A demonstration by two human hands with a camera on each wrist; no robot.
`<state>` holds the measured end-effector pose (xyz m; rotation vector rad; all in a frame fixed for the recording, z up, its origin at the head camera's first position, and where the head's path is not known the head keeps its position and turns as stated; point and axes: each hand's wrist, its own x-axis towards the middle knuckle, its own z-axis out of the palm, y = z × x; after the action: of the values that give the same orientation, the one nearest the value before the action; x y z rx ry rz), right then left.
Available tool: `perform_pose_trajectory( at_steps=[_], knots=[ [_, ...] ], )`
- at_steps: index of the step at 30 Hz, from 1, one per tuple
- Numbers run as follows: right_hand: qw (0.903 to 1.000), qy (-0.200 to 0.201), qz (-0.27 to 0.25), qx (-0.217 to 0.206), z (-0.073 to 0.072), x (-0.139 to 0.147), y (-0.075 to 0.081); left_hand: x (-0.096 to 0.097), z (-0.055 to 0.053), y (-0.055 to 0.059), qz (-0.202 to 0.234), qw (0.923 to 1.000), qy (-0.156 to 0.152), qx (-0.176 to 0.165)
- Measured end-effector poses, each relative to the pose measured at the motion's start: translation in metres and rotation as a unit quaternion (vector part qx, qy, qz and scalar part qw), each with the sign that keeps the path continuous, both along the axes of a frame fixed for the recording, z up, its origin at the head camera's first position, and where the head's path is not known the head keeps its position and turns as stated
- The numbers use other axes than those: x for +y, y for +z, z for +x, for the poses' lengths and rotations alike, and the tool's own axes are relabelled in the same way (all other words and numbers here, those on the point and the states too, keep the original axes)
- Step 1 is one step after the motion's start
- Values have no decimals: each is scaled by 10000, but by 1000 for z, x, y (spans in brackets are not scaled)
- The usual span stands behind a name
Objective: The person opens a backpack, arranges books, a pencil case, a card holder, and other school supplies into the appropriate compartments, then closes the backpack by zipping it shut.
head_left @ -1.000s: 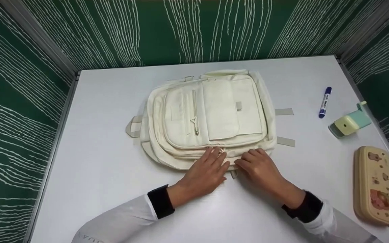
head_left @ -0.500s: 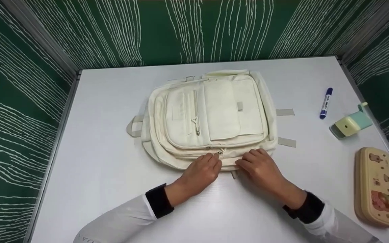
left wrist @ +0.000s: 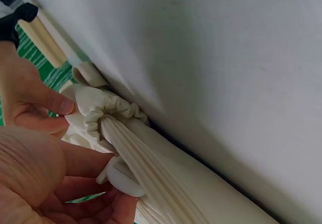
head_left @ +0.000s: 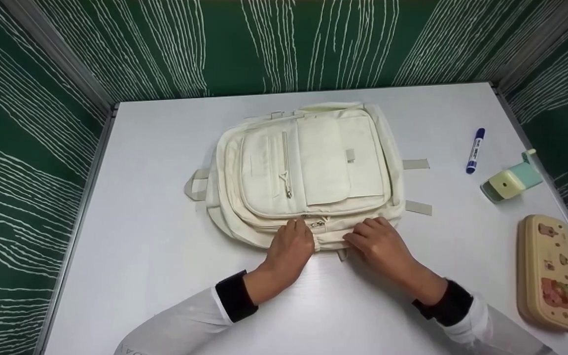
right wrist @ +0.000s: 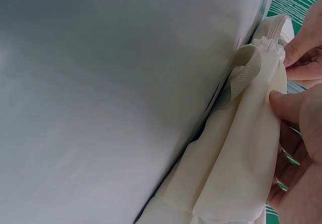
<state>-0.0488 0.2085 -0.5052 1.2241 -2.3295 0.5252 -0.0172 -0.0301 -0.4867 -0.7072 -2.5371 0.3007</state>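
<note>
A cream backpack (head_left: pixel 323 162) lies flat on the white table, its top handle (head_left: pixel 196 185) pointing left. My left hand (head_left: pixel 289 249) is at the bag's near side, just left of two zipper pulls (head_left: pixel 317 224). In the left wrist view, its thumb and fingers pinch a small pale flap (left wrist: pixel 126 177) beside the zipper band (left wrist: pixel 151 168). My right hand (head_left: pixel 380 244) holds the near side further right. In the right wrist view, the right thumb (right wrist: pixel 287 105) presses the side pocket (right wrist: pixel 241 158), the fingers behind it. The gathered pocket edge (left wrist: pixel 113 105) lies between the hands.
On the table's right side lie a blue marker (head_left: pixel 475 151), a green and yellow pencil sharpener (head_left: pixel 511 181) with a crank, and a yellow pencil case (head_left: pixel 548 273). Two straps (head_left: pixel 417 208) stick out from the bag's right end. Green walls with white lines surround the table.
My left hand has drawn back from the zipper pulls, moved slightly left along the near side and curled its fingers, leaving the pulls uncovered. My right hand stays in place.
</note>
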Motion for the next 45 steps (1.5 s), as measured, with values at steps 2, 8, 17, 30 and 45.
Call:
perform_pose_trajectory(
  at_steps=[2,8,17,30,45],
  knots=[
    [10000,-2,34,-4,0,0,0,-1,1,3,130,9998,-11,-174],
    [9999,51,88,50,0,1,2,-14,1,18,202,9984,191,-490],
    [9997,170,81,144,-2,7,6,-66,-3,26,568,9959,548,-436],
    [9985,346,105,421,-6,11,7,-116,-13,36,1551,9774,901,-1121],
    [9992,157,116,359,-4,4,22,-152,-25,40,2318,9536,1398,-1319]
  ],
)
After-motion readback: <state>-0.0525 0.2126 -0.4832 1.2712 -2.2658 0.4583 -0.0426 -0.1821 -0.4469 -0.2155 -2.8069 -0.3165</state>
